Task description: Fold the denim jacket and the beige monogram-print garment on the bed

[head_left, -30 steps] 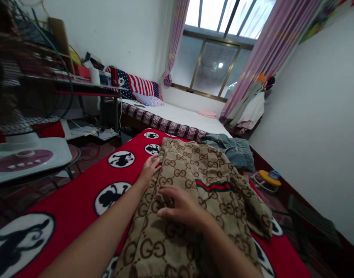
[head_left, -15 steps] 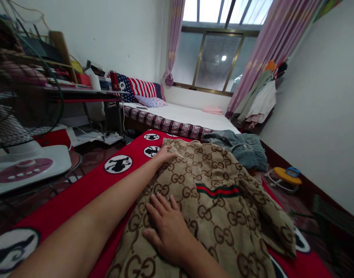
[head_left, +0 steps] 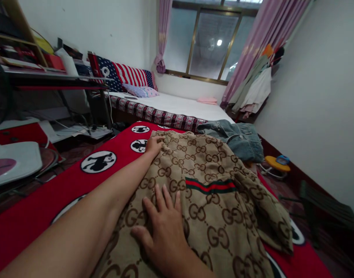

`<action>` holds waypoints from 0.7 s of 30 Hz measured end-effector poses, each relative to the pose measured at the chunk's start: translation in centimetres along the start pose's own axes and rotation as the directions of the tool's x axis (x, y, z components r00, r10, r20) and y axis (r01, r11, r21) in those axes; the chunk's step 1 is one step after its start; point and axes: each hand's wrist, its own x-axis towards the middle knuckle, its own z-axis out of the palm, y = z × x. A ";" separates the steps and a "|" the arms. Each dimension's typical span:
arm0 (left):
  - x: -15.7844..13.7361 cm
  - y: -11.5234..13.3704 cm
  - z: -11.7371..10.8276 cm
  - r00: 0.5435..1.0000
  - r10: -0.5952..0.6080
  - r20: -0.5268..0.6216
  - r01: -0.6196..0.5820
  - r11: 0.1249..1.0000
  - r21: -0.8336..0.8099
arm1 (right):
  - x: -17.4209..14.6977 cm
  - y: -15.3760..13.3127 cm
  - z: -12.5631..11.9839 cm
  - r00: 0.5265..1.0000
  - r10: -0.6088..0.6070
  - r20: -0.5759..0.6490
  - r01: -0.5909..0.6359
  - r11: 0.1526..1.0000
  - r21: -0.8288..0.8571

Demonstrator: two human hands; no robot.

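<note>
A tan shirt (head_left: 211, 210) with a brown interlocking-letter print and a green-red-green stripe lies spread on a red cloth (head_left: 121, 173) with round black-and-white figures. My left hand (head_left: 154, 146) is at the far left, near the shirt's collar end, its fingers bent and closed on the fabric. Nearer to me, my right hand (head_left: 165, 227) rests flat on the shirt's left front, fingers spread, holding nothing. The sleeve on the right lies bent outward along the cloth's edge. My left forearm covers part of the cloth and the shirt's left side.
Folded blue denim (head_left: 237, 139) lies just beyond the shirt at the right. A bed (head_left: 177, 108) stands behind. To the left are a cluttered desk (head_left: 58, 77) and a white fan base (head_left: 17, 158). A yellow stool (head_left: 276, 163) and a dark folding stool (head_left: 327, 204) stand right.
The view has shifted rightward and down, so the surroundings sit further left and higher. My right hand's fingers are spread wider on the shirt. My left hand stays at the collar end.
</note>
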 end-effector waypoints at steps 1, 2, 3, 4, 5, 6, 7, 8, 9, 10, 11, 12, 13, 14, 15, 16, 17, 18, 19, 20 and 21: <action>0.9 0.4 0.0 1.000 0.011 -0.002 -0.011 1.000 -0.017 | 0.0 -0.1 -0.1 1.000 0.002 -0.016 -0.001 0.999 0.039; 1.8 0.7 -0.1 1.000 0.021 -0.007 -0.021 0.999 -0.030 | 0.0 -0.2 -0.3 0.999 0.002 -0.037 0.001 0.996 0.084; 2.7 1.0 -0.3 0.999 0.029 -0.015 -0.029 0.999 -0.036 | 0.1 -0.3 -0.5 0.998 0.000 -0.064 0.009 0.991 0.132; 3.6 1.2 -0.5 0.999 0.033 -0.020 -0.034 0.999 -0.033 | 0.3 -0.3 -0.7 0.996 0.000 -0.095 0.017 0.983 0.180; 4.2 1.2 -0.8 0.999 0.033 -0.016 -0.034 0.999 -0.019 | 0.5 -0.3 -0.9 0.993 0.008 -0.118 0.020 0.973 0.229; 4.7 1.0 -1.1 1.000 0.030 -0.001 -0.030 1.000 0.004 | 0.7 -0.3 -1.1 0.992 0.022 -0.123 0.013 0.961 0.275; 5.0 0.6 -1.5 0.999 0.021 0.028 -0.022 0.999 0.035 | 1.0 -0.2 -1.3 0.994 0.038 -0.100 -0.005 0.949 0.315; 5.0 0.2 -1.8 0.998 0.008 0.065 -0.013 0.997 0.072 | 1.2 -0.1 -1.5 0.997 0.051 -0.050 -0.030 0.939 0.343; 4.9 -0.2 -2.0 0.994 -0.008 0.106 -0.004 0.994 0.112 | 1.5 0.0 -1.6 0.998 0.054 0.021 -0.058 0.935 0.351; 4.6 -0.4 -2.3 0.990 -0.025 0.138 0.003 0.989 0.151 | 1.6 0.1 -1.7 0.994 0.047 0.101 -0.078 0.938 0.338; 4.1 -0.4 -2.5 0.987 -0.039 0.157 0.010 0.983 0.183 | 1.7 0.1 -1.9 0.984 0.029 0.176 -0.083 0.948 0.307; 3.4 0.0 -2.7 0.986 -0.038 0.161 0.002 0.976 0.216 | 1.7 0.0 -2.0 0.972 0.010 0.236 -0.075 0.960 0.269; 2.5 0.6 -2.9 0.987 -0.011 0.160 -0.030 0.968 0.250 | 1.7 -0.2 -2.1 0.961 -0.004 0.278 -0.063 0.971 0.232; 1.3 1.5 -3.1 0.985 0.044 0.168 -0.091 0.955 0.282 | 1.5 -0.4 -2.1 0.953 -0.014 0.304 -0.051 0.978 0.204; -0.1 2.5 -3.4 0.972 0.121 0.200 -0.179 0.936 0.304 | 1.3 -0.8 -2.2 0.947 -0.023 0.322 -0.040 0.981 0.189; -1.7 3.6 -3.8 0.940 0.215 0.263 -0.294 0.904 0.311 | 1.1 -1.3 -2.1 0.940 -0.040 0.339 -0.024 0.983 0.184; -3.5 4.5 -4.1 0.881 0.305 0.361 -0.413 0.867 0.277 | 0.8 -1.8 -2.0 0.932 -0.067 0.356 -0.001 0.982 0.187; -5.4 5.2 -4.6 0.801 0.371 0.470 -0.508 0.836 0.206 | 0.5 -2.3 -1.9 0.920 -0.108 0.378 0.036 0.980 0.194; -7.3 5.6 -5.0 0.704 0.409 0.580 -0.577 0.806 0.132 | 0.2 -2.8 -1.6 0.901 -0.165 0.402 0.088 0.975 0.203; -9.0 5.7 -5.5 0.611 0.420 0.671 -0.625 0.776 0.083 | 0.0 -3.2 -1.4 0.876 -0.228 0.424 0.148 0.966 0.214; -10.5 5.5 -5.9 0.569 0.403 0.717 -0.646 0.759 0.086 | -0.2 -3.4 -1.1 0.850 -0.289 0.440 0.209 0.953 0.221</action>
